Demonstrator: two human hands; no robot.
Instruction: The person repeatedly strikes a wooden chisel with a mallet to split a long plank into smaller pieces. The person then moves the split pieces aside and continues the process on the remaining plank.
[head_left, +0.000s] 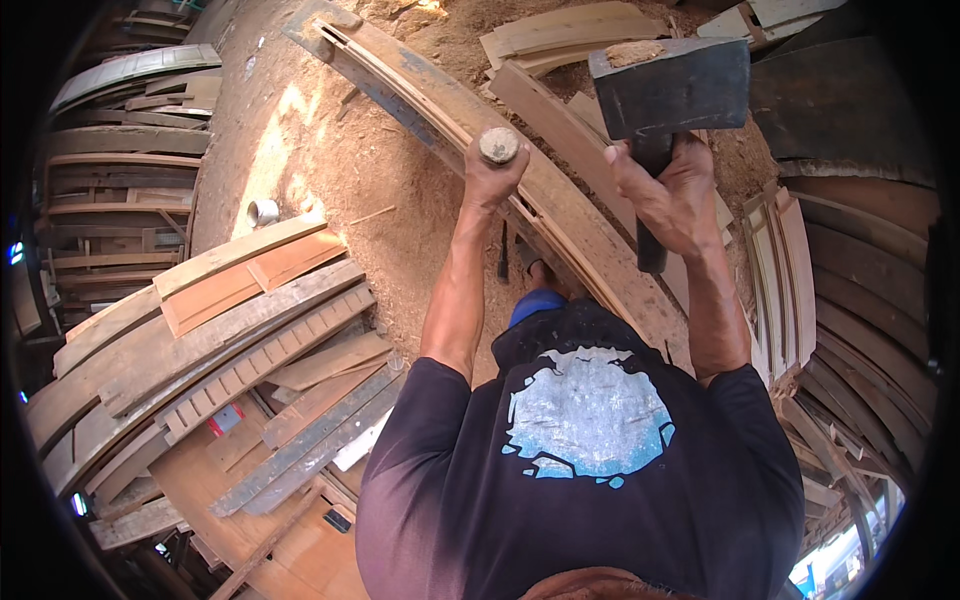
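Leftward, a stack of grooved wooden boards [230, 350] lies on the sawdust-covered ground [330, 170], with a small metal ring [263, 212] just beyond its far edge. At centre, the left hand [492, 170] is raised, fingers wrapped tight around a chisel handle [499, 146] whose round butt shows above the fist. Beneath it a long slotted timber frame [470, 130] runs from far left to near right. To the right, the right hand [668, 195] grips, fingers closed, the shaft of a heavy dark mallet [672, 85], its head lifted above the frame.
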